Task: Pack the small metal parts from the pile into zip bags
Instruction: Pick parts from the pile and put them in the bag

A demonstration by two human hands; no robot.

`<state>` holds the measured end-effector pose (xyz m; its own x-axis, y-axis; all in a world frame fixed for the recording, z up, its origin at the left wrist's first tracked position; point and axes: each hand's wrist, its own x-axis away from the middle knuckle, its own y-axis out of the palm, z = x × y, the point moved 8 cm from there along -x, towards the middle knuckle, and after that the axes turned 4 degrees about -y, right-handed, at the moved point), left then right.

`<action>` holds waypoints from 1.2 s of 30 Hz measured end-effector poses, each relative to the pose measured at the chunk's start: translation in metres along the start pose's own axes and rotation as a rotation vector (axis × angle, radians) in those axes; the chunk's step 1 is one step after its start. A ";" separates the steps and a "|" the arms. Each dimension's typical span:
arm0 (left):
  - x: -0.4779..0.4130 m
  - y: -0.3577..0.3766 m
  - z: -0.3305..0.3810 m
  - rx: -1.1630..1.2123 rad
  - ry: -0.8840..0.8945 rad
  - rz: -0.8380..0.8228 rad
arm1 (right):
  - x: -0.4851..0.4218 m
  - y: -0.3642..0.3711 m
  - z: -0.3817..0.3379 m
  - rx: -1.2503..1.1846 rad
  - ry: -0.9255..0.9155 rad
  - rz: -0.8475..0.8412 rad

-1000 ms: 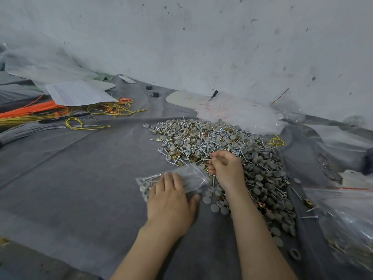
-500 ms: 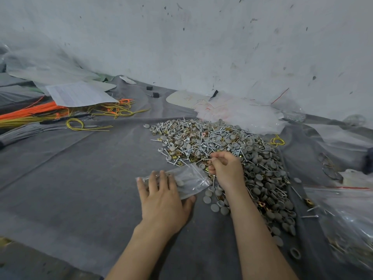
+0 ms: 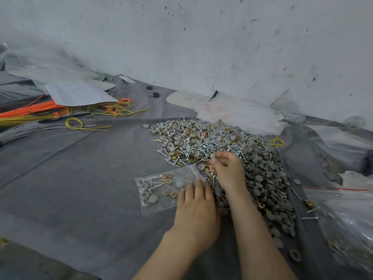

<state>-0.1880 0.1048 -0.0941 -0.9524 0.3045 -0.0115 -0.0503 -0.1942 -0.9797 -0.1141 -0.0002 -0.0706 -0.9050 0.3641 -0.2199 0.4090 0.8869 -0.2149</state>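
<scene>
Clear zip bag [image 3: 161, 190] edge under left hand [image 3: 196, 213]; right hand [image 3: 228, 170] pinches parts [image 3: 262, 174].

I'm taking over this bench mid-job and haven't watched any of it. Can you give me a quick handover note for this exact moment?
Left hand: flat, pressing the zip bag onto the grey cloth.
Right hand: fingers curled, pinching a few metal parts at the near edge of the pile, by the bag's mouth.
Done: the bag holds some screws, grey caps and brass clips; its mouth looks open.
Left: fill and zip this bag; most of the pile is unpacked. A stack of clear bags lies behind the pile.
</scene>
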 end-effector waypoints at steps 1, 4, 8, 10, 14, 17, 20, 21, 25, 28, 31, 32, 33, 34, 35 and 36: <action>0.000 0.001 0.000 -0.005 0.002 -0.003 | 0.000 0.000 0.000 0.003 -0.002 -0.002; 0.000 0.005 -0.001 -0.024 0.002 -0.022 | 0.001 0.002 -0.002 0.010 -0.012 -0.017; 0.000 0.006 0.000 -0.010 0.016 -0.034 | 0.001 0.002 -0.003 0.027 -0.020 -0.024; 0.000 0.005 0.000 -0.001 0.024 -0.032 | 0.001 0.001 -0.003 0.026 -0.020 -0.022; 0.001 0.003 0.000 -0.004 0.029 -0.025 | 0.001 0.003 -0.002 0.022 -0.009 -0.025; 0.001 0.003 0.000 -0.010 0.029 -0.028 | 0.001 0.002 -0.002 0.016 -0.008 -0.026; 0.000 0.003 0.000 -0.008 0.030 -0.024 | 0.002 0.002 -0.002 0.009 -0.007 -0.024; 0.000 0.002 0.000 -0.004 0.030 -0.020 | 0.002 0.002 -0.002 0.002 -0.007 -0.024; 0.000 0.002 0.000 -0.004 0.028 -0.025 | 0.001 0.002 -0.002 0.000 -0.010 -0.029; 0.001 0.002 0.000 -0.004 0.026 -0.015 | 0.001 0.002 -0.003 -0.003 -0.014 -0.030; 0.001 0.002 -0.001 -0.010 0.027 -0.009 | 0.002 0.002 -0.003 0.008 -0.025 -0.034; 0.001 0.002 -0.001 -0.012 0.028 -0.010 | 0.002 0.002 -0.003 0.010 -0.026 -0.035; 0.001 0.002 -0.001 -0.013 0.028 -0.011 | 0.002 0.003 -0.003 0.011 -0.025 -0.036; 0.001 0.002 0.000 -0.015 0.028 -0.014 | 0.002 0.003 -0.003 0.010 -0.022 -0.036; 0.001 0.001 0.000 -0.015 0.028 -0.015 | 0.001 0.003 -0.002 0.007 -0.017 -0.034; 0.001 0.002 0.000 -0.014 0.028 -0.014 | 0.001 0.003 -0.001 0.004 -0.011 -0.032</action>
<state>-0.1887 0.1047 -0.0956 -0.9430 0.3328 -0.0027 -0.0594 -0.1762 -0.9826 -0.1142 0.0030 -0.0700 -0.9164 0.3322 -0.2233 0.3802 0.8969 -0.2258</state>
